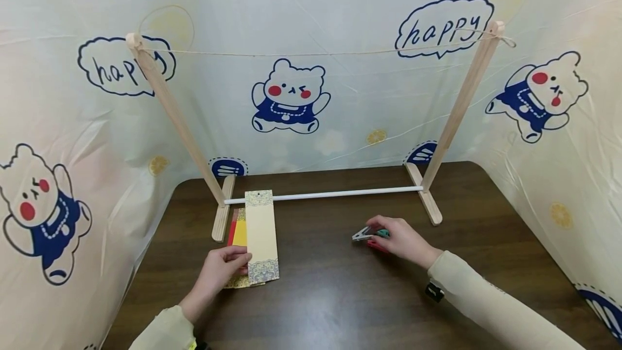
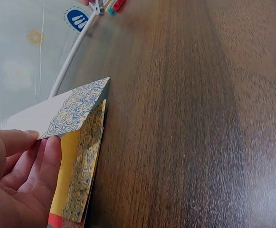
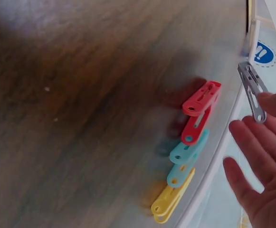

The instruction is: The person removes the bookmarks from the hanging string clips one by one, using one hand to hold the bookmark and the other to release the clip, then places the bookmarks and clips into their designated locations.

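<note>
My left hand (image 1: pixel 218 273) pinches the left edge of a cream paper card (image 1: pixel 261 226), which has blue patterned ends and a small hole at the top. In the left wrist view this card tilts above a stack of red and yellow patterned cards (image 2: pixel 83 166). Over on the right, my right hand (image 1: pixel 402 237) holds a grey clothespin (image 3: pixel 252 90) between thumb and fingers. Below it on the table lie a red clothespin (image 3: pixel 199 111), a turquoise clothespin (image 3: pixel 187 159) and a yellow clothespin (image 3: pixel 172 197). The head view hides the yellow one.
Behind the hands stands a wooden frame, with a left post (image 1: pixel 170 107), a right post (image 1: pixel 461 101) and a thin string (image 1: pixel 291 54) tied between their tops. A white rod (image 1: pixel 347 194) joins the feet low over the brown table (image 1: pixel 320 307). A printed curtain (image 1: pixel 355 4) surrounds the table.
</note>
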